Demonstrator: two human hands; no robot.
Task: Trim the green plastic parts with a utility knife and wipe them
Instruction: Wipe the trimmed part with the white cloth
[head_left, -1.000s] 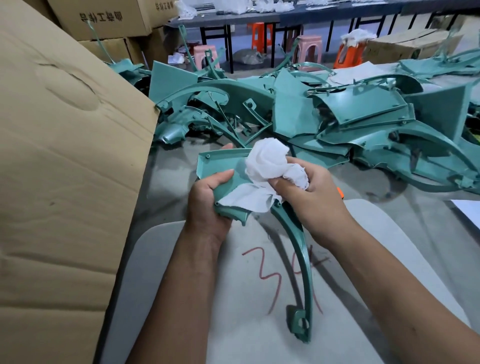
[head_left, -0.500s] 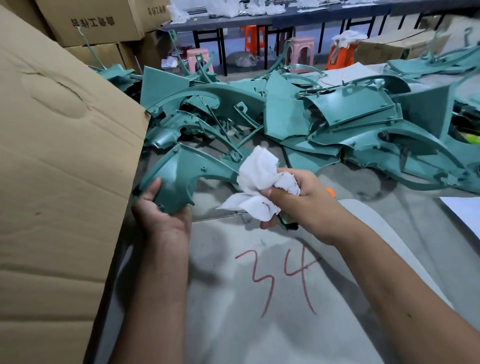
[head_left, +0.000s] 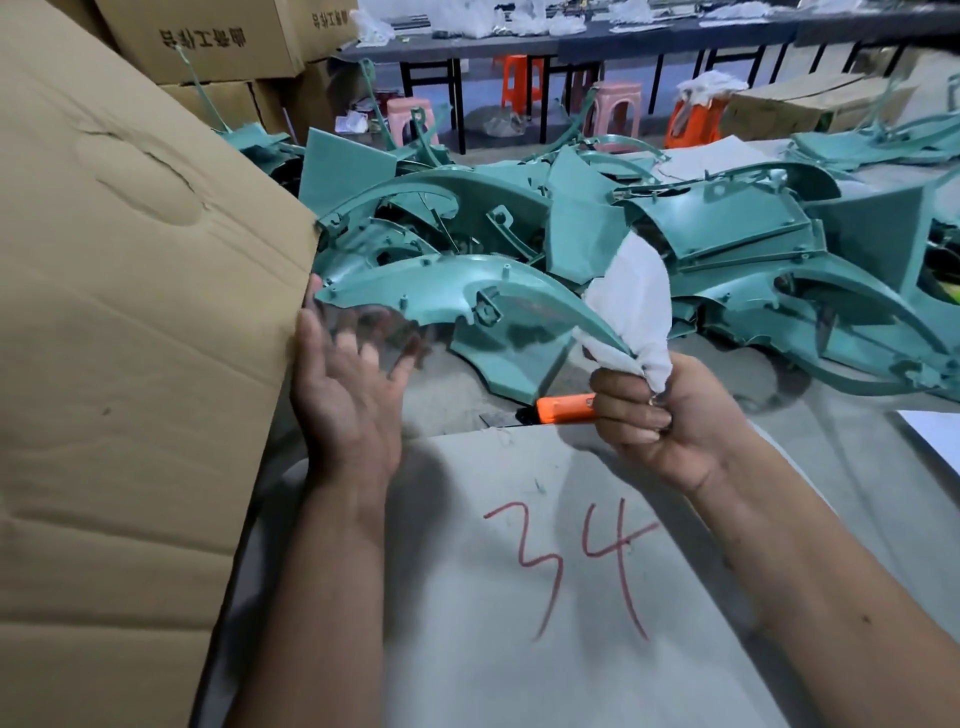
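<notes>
My right hand (head_left: 660, 415) is fisted around the white cloth (head_left: 636, 306) and one tip of the curved green part (head_left: 457, 291); the part runs leftward from it, ending just above my open, empty left hand (head_left: 348, 395); the orange knife (head_left: 566, 408) lies on the table (head_left: 857, 467) beside my right hand.

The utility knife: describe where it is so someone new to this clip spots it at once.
Start at the grey sheet marked 34 in red. Just past its far edge, below the pile of green plastic parts, an orange utility knife lies on the table beside the right hand, which grips a white cloth. It is the only orange item on the worktop.
</notes>
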